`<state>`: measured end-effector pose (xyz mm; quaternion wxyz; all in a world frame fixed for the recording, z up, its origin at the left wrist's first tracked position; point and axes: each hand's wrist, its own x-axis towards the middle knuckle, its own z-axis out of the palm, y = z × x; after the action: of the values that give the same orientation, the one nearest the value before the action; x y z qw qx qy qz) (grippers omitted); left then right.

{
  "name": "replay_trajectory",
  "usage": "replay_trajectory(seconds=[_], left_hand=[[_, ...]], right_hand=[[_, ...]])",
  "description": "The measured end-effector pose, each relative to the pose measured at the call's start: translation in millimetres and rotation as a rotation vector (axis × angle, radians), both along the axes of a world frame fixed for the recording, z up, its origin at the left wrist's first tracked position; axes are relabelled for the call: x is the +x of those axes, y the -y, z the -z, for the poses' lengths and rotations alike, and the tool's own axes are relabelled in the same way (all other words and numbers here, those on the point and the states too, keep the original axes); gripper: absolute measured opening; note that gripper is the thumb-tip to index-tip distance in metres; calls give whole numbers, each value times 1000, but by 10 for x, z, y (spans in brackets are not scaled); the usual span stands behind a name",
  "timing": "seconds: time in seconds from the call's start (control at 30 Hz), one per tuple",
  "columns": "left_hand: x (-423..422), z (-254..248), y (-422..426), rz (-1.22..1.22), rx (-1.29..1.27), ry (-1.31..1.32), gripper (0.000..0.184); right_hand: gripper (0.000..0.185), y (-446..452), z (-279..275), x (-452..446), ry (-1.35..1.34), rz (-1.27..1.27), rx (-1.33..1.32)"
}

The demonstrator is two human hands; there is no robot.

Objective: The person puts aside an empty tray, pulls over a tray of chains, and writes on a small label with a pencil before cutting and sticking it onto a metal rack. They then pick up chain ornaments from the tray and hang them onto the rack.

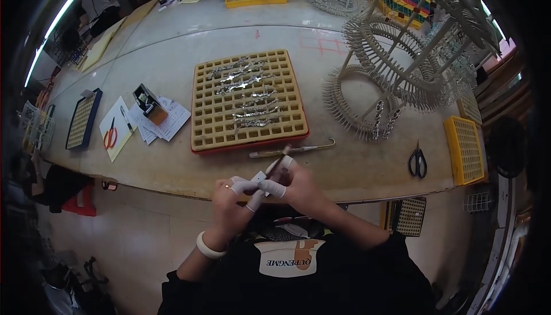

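Note:
My left hand (231, 199), with white finger covers on its fingertips, is closed around a small white tag-like piece (260, 177) in front of the table's near edge. My right hand (302, 190), also with covered fingertips, meets it and grips a slim brown tool-like thing (279, 172) whose tip points up and away. Its exact kind is hard to make out. Just beyond the hands lies a long thin hooked tool (307, 148). Behind that is a red-edged tray (198, 108) with a yellow grid insert, and rows of silver chain bracelets (255, 110) lie across it.
Black-handled scissors (418, 163) and a yellow tray (466, 151) lie right. Tall spiked ring racks (396, 62) stand behind them, some silver chains (379, 117) hanging there. Leftward are red-handled scissors (111, 136), papers (174, 121), a small box (150, 107) and a blue-edged tray (83, 120).

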<state>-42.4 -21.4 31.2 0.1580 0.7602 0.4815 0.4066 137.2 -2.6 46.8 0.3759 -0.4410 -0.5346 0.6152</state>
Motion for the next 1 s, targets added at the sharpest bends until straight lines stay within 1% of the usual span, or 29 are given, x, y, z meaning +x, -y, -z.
replay_trajectory(seconds=[0.03, 0.1, 0.13, 0.17, 0.2, 0.27, 0.3, 0.37, 0.4, 0.43, 0.47, 0.53, 0.57, 0.6, 0.67, 0.7, 0.77, 0.83, 0.9, 0.97, 1.0], left_hand=[[-101, 8, -24, -125, 57, 45, 13], [-497, 44, -188, -459, 55, 175, 11], [-725, 68, -305, -616, -51, 186, 12], [-936, 94, -406, -772, -158, 202, 14], [-1094, 119, -462, -791, -149, 200, 14], [-1325, 178, -547, -885, -254, -112, 23], [-1397, 216, -571, -885, -249, -116, 23], [-1483, 276, -619, -843, -214, -326, 29], [-1496, 258, -623, -812, -212, -334, 29], [-1479, 223, -618, -854, -211, -335, 31], [-1427, 204, -636, -874, -211, -332, 33], [-1372, 179, -638, -867, -297, -263, 35], [-1354, 169, -647, -849, -299, -239, 37], [-1393, 200, -666, -823, -290, -222, 33], [-1585, 368, -718, -776, -141, -46, 26], [-1447, 304, -751, -735, -136, -42, 26], [-1092, 99, -560, -533, -104, 119, 15], [-593, -69, -414, -81, 14, -129, 8], [-152, -183, -264, 140, 0, -255, 13], [104, -298, -211, 271, -4, -391, 22], [155, -318, -208, 276, -34, -458, 28]], right_hand=[[24, 4, 76, 89, 9, 48, 55], [27, 51, 149, 317, -11, 166, 111], [28, 75, 173, 462, -37, 234, 114], [25, 101, 155, 587, 9, 315, 125], [22, 133, 119, 717, 56, 400, 136], [20, 213, 114, 957, 83, 494, 162], [20, 247, 112, 1066, 77, 496, 162], [19, 355, 118, 1254, 145, 654, 194], [19, 392, 128, 1346, 147, 686, 185], [18, 416, 124, 1462, 213, 782, 217], [17, 475, 109, 1601, 293, 897, 243], [17, 551, 95, 1977, 512, 1078, 281], [17, 586, 7, 2135, 665, 1165, 282], [17, 610, -70, 2277, 815, 1240, 278], [20, 668, -51, 2607, 885, 1288, 111], [20, 664, 29, 2765, 892, 1329, 101], [23, 635, 202, 2986, 1166, 1207, 112], [25, 581, 182, 3006, 1152, 1162, 67], [26, 449, 206, 2960, 1120, 1066, 41], [29, 407, 264, 3025, 1297, 988, 38], [29, 370, 270, 3049, 1251, 984, -11]])
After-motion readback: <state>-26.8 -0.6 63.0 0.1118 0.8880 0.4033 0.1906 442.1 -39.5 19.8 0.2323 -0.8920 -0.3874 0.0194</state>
